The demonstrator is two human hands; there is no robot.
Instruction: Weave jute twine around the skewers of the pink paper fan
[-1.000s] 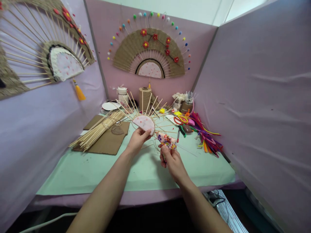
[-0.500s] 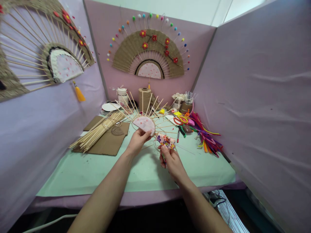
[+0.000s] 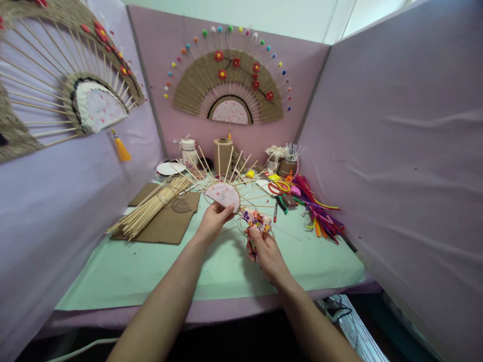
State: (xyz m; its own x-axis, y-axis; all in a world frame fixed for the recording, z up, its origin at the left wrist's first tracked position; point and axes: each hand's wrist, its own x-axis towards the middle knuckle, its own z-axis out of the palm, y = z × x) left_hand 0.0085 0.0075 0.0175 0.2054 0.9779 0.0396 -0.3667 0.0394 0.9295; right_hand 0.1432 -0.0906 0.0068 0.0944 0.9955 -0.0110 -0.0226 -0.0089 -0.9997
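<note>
Between its thumb and fingers, my left hand [image 3: 216, 221] grips the lower edge of a fan frame. Its base is a pink half-disc [image 3: 222, 194] with small red spots, and thin wooden sticks [image 3: 200, 160] radiate from the curved edge. My right hand [image 3: 264, 246] is closed round the handle of a flower-patterned glue gun [image 3: 256, 219]. The gun's nozzle points left, close to the right end of the half-disc; whether it touches cannot be made out. A clear glue stick [image 3: 285, 231] sticks out behind the gun.
Left lie a bundle of sticks [image 3: 151, 207] and cardboard [image 3: 177, 231]. Behind stand a twine spool [image 3: 223, 153] and a white jar [image 3: 187, 151]. Red-handled scissors [image 3: 278, 188], a pen [image 3: 275, 212] and pipe cleaners [image 3: 320, 216] lie right. Finished fans [image 3: 184, 90] hang on the panels.
The view has shifted slightly. Both hands keep their grips, and the fan frame and glue gun stay in nearly the same position to each other.
</note>
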